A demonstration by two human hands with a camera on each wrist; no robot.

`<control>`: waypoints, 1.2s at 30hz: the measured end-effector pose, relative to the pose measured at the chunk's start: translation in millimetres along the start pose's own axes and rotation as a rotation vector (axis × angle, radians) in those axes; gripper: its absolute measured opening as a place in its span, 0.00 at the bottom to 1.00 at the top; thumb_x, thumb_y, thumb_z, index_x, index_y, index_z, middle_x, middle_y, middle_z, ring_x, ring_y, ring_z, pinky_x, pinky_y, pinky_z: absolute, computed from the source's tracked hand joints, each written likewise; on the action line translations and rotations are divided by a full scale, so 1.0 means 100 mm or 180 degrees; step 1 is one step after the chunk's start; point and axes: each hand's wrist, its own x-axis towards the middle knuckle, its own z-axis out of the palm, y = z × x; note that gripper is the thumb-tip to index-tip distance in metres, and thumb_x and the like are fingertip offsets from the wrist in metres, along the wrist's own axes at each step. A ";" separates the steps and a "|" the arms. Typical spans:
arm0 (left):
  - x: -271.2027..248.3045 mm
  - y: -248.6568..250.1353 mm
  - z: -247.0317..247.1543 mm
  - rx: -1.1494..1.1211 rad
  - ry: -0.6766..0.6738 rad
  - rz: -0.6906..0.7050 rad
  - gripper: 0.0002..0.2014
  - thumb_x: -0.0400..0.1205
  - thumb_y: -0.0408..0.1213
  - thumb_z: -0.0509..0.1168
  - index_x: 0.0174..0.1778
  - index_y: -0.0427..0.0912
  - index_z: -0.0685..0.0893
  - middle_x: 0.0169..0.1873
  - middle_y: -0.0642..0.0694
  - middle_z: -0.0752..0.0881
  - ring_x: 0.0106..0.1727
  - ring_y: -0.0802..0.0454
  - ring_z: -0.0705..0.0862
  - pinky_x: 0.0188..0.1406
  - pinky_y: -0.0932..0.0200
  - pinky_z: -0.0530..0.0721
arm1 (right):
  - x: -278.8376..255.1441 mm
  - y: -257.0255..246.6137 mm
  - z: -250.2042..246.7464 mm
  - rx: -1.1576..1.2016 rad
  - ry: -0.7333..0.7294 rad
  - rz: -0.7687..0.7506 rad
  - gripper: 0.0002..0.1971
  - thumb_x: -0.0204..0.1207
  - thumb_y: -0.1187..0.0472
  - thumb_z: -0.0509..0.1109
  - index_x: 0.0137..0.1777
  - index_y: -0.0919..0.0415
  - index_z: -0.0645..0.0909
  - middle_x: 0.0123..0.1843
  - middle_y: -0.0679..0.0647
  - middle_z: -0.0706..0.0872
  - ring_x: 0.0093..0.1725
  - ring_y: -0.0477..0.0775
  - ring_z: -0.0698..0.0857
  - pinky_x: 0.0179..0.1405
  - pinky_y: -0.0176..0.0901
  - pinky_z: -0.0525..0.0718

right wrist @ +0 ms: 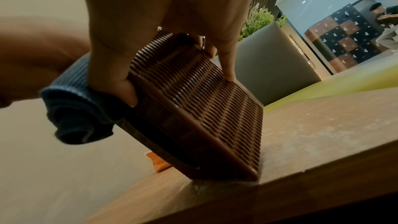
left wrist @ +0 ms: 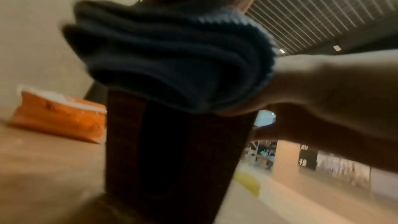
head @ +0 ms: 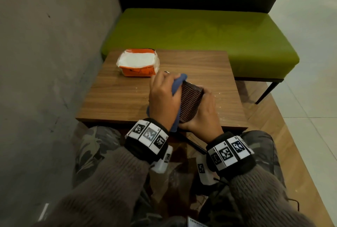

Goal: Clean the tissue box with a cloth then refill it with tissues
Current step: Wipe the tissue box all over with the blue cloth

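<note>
At the near edge of the tabletop [head: 113,97], the brown ribbed tissue box [head: 190,103] stands tipped on one edge, its long axis running near to far between the hands. The right hand [head: 202,115] clamps its right side; the left hand [head: 164,99] presses a bunched blue cloth [head: 177,82] against its left face. Farther left lies the opened orange tissue pack [head: 138,65], nearer the left hand.
</note>
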 end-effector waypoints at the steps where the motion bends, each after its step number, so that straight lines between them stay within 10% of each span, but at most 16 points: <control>1: -0.03 0.06 0.03 0.0038 -0.0020 0.0112 0.09 0.75 0.28 0.70 0.50 0.35 0.86 0.43 0.40 0.81 0.48 0.46 0.78 0.47 0.60 0.75 | 0.00 -0.01 0.00 -0.0032 -0.0025 -0.0018 0.53 0.52 0.39 0.76 0.73 0.68 0.64 0.65 0.57 0.69 0.63 0.45 0.66 0.64 0.38 0.69; 5: -0.16 0.23 0.08 0.0042 -0.0444 0.0960 0.10 0.76 0.27 0.69 0.52 0.34 0.87 0.43 0.40 0.84 0.46 0.44 0.79 0.45 0.51 0.81 | 0.00 0.01 -0.01 -0.0166 0.0027 -0.0237 0.40 0.62 0.45 0.75 0.69 0.70 0.69 0.60 0.61 0.74 0.59 0.51 0.72 0.62 0.50 0.76; 11: 0.20 -0.09 0.05 0.0102 0.0308 -0.0321 0.10 0.74 0.28 0.70 0.49 0.36 0.89 0.43 0.36 0.79 0.47 0.40 0.78 0.47 0.53 0.77 | -0.01 0.00 0.03 -0.0168 0.0041 -0.0066 0.53 0.49 0.51 0.85 0.72 0.69 0.63 0.65 0.60 0.70 0.63 0.48 0.66 0.63 0.39 0.68; 16: -0.13 0.18 0.06 -0.0214 -0.0449 0.0874 0.14 0.75 0.27 0.69 0.57 0.34 0.86 0.47 0.37 0.82 0.53 0.46 0.76 0.54 0.62 0.75 | -0.01 -0.01 0.05 -0.0355 0.0184 -0.0233 0.43 0.61 0.47 0.77 0.71 0.72 0.67 0.62 0.65 0.75 0.59 0.58 0.75 0.62 0.51 0.76; 23: 0.29 -0.21 0.05 0.0046 0.0110 -0.0317 0.13 0.75 0.27 0.66 0.55 0.38 0.87 0.46 0.35 0.79 0.50 0.39 0.79 0.52 0.56 0.76 | 0.00 0.02 0.01 -0.0193 0.0045 -0.0016 0.55 0.46 0.57 0.87 0.73 0.68 0.62 0.66 0.58 0.69 0.66 0.48 0.65 0.64 0.35 0.65; 28: -0.04 0.06 0.15 -0.0104 -0.0660 0.1124 0.15 0.77 0.33 0.63 0.58 0.36 0.86 0.55 0.36 0.84 0.62 0.38 0.80 0.66 0.43 0.74 | 0.04 0.00 0.00 -0.0179 0.0083 -0.0084 0.55 0.51 0.47 0.84 0.75 0.70 0.62 0.65 0.61 0.72 0.64 0.56 0.73 0.66 0.51 0.75; 33: 0.17 -0.04 0.21 0.0079 -0.0438 0.0070 0.17 0.77 0.29 0.63 0.61 0.36 0.84 0.65 0.36 0.81 0.74 0.38 0.73 0.76 0.35 0.63 | 0.04 0.07 -0.09 -0.0011 0.0100 0.0105 0.53 0.52 0.50 0.86 0.74 0.66 0.62 0.64 0.54 0.69 0.66 0.53 0.70 0.65 0.49 0.73; 36: -0.08 0.06 0.22 -0.0323 -0.0943 0.1090 0.20 0.77 0.28 0.60 0.66 0.33 0.80 0.68 0.32 0.78 0.75 0.38 0.71 0.77 0.43 0.65 | 0.12 0.00 0.12 -0.0194 0.0260 0.0251 0.38 0.70 0.55 0.75 0.77 0.69 0.64 0.73 0.62 0.73 0.72 0.56 0.72 0.72 0.41 0.67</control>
